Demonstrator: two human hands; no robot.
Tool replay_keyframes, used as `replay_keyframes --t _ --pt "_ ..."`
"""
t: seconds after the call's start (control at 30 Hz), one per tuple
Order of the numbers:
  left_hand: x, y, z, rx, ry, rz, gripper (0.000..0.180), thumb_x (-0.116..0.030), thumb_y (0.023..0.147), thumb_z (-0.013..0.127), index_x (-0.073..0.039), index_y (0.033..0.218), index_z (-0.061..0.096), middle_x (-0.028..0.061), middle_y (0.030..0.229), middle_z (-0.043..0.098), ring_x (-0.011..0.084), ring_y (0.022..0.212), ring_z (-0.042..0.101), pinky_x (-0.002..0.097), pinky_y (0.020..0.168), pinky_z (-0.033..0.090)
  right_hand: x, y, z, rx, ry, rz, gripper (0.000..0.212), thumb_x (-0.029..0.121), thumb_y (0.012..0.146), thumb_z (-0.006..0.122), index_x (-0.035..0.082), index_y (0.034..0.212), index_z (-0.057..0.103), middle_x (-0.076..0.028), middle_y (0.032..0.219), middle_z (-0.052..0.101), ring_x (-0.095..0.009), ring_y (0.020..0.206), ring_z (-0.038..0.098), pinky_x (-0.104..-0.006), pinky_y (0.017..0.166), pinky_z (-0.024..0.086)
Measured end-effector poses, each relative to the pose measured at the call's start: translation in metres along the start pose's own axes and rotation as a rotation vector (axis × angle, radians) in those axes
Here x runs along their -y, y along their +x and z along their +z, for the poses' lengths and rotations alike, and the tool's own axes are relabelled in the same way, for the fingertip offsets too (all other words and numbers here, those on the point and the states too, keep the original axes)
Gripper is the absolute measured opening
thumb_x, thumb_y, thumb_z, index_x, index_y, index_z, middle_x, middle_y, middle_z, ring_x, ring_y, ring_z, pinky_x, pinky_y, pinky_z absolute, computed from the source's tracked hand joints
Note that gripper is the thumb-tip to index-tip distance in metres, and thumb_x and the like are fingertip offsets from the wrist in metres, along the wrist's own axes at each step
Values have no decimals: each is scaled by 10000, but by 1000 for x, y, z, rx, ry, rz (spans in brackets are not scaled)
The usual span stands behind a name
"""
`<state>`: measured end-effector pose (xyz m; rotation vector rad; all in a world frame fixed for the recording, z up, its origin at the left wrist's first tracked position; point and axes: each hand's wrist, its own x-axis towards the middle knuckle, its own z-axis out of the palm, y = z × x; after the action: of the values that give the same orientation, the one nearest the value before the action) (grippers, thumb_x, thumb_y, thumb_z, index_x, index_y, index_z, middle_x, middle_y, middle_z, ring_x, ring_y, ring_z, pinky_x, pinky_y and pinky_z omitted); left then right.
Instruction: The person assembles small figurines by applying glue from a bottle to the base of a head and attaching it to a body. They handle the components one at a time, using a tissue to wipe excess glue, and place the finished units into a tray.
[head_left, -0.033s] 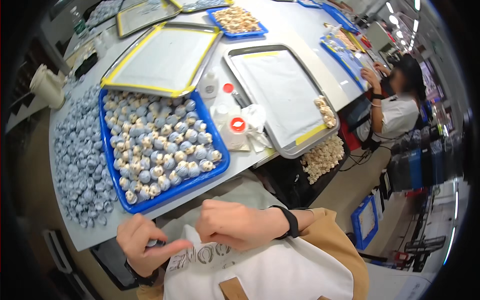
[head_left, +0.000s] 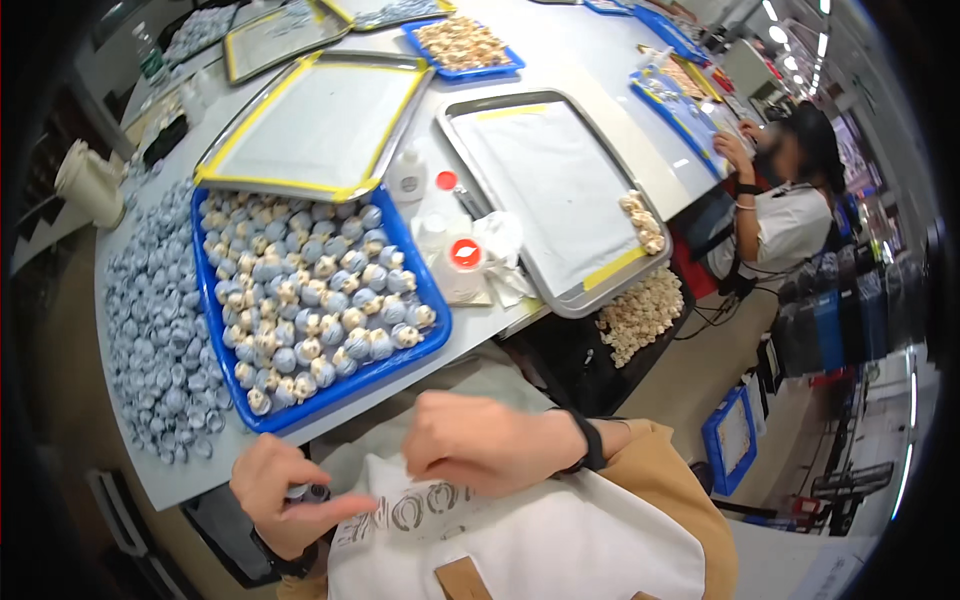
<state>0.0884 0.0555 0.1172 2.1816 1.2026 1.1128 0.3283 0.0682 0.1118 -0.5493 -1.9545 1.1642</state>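
Blue tray (head_left: 438, 332): on the white table (head_left: 590, 60), filled with blue-and-cream balls (head_left: 285, 358).
Left hand (head_left: 278, 495): curled around a small dark object (head_left: 309, 493), thumb stretched out.
Right hand (head_left: 485, 443): near the left one, fingertips hidden; I can't tell whether they pinch anything.
Blue-grey shells (head_left: 165, 350): heaped left of the tray.

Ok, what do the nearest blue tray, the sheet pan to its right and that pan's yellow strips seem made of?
Blue tray: probably plastic, smooth and glossy, judging by its even colour and moulded rim. Sheet pan: likely metal with a dull sheen, given its silvery grey rim. Yellow strips: apparently matte tape, flat and straight.
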Motion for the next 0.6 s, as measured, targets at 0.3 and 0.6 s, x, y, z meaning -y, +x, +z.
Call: replay_keyframes --t 0.3,0.6 --pt "-5 -10 26 -162 -786 -441 391 -334 869 571 44 965 591 47 756 467 68 456 403 196 421 301 -71 -105 -266 -461 -1303 670 194 122 785 602 28 948 650 -162 883 596 -320 822 588 -395 728 480" --pt "26 -13 30 30 -1044 -539 587 -488 858 555 80 1004 531 56 584 491 81 396 422 194 371 311 -111 -110 -281 -141 -1407 795 120 35 746 546 -14 814 632 -203 817 546 -360 815 541 -406 747 458"
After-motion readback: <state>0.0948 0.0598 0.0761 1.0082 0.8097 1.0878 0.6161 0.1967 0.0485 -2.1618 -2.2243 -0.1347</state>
